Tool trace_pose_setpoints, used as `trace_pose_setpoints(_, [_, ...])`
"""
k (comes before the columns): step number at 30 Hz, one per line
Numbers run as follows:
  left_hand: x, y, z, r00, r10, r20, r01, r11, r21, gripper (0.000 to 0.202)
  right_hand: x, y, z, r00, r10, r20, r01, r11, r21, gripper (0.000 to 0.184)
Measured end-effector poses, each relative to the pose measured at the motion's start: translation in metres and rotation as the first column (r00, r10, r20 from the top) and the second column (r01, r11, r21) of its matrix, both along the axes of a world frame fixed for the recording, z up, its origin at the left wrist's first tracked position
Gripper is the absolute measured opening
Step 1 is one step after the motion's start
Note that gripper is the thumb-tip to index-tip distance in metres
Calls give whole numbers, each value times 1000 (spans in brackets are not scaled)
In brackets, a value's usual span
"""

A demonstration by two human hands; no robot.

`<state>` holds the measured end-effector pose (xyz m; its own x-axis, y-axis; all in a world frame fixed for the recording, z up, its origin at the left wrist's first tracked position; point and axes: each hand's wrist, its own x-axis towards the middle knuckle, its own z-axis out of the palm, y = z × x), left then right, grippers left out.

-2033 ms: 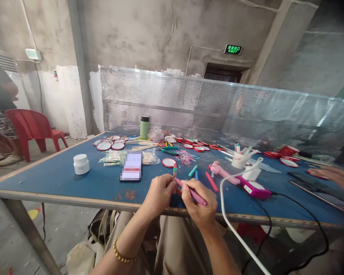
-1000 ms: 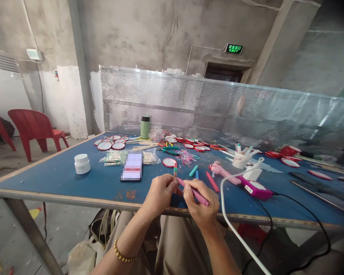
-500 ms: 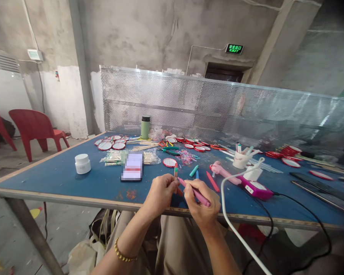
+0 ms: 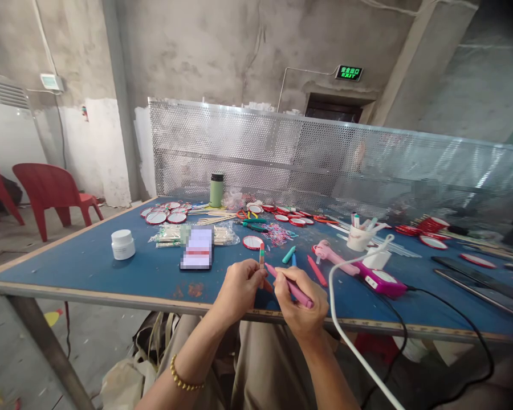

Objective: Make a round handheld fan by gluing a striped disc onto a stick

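My left hand [image 4: 238, 289] is closed around a thin upright stick [image 4: 261, 254] with red and green bands, held at the near edge of the blue table [image 4: 89, 267]. My right hand [image 4: 302, 302] grips a pink marker [image 4: 291, 288] like a pen, its tip against the stick's lower part. Both hands meet just above the table edge. Loose coloured markers [image 4: 315, 270] lie on the table just beyond them.
A phone [image 4: 196, 248], a white jar [image 4: 122, 244], bagged sticks [image 4: 167, 234], round red-rimmed mirrors [image 4: 166, 216], a green bottle [image 4: 216, 189], pliers [image 4: 253, 225], a pink glue gun [image 4: 331, 254], a cup of markers [image 4: 359, 235] and a white cable [image 4: 346, 336] crowd the table. Red chairs [image 4: 51, 191] stand left.
My hands have stayed nearly still on the stick and marker. A person standing at the far left two seconds ago has gone, and another person's hand at the right edge has left.
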<state>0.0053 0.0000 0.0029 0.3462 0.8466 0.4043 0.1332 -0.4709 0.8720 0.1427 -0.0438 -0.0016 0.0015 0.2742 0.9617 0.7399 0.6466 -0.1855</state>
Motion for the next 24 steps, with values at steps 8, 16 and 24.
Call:
trace_pose_setpoints(8, [1,0,-1,1000,-6,8,6,1000,6,30,0,1,0,1000,-4,30,4,1000,9,13])
trace_pose_setpoints(16, [1,1,-4,1000,2,8,-2,1000,22,30,0,1,0,998,3,69,-4,1000,8,15])
trace_pose_setpoints(24, [1,2,-5,1000,10,10,-10,1000,24,30,0,1,0,999,18,44,-17,1000,-10,14])
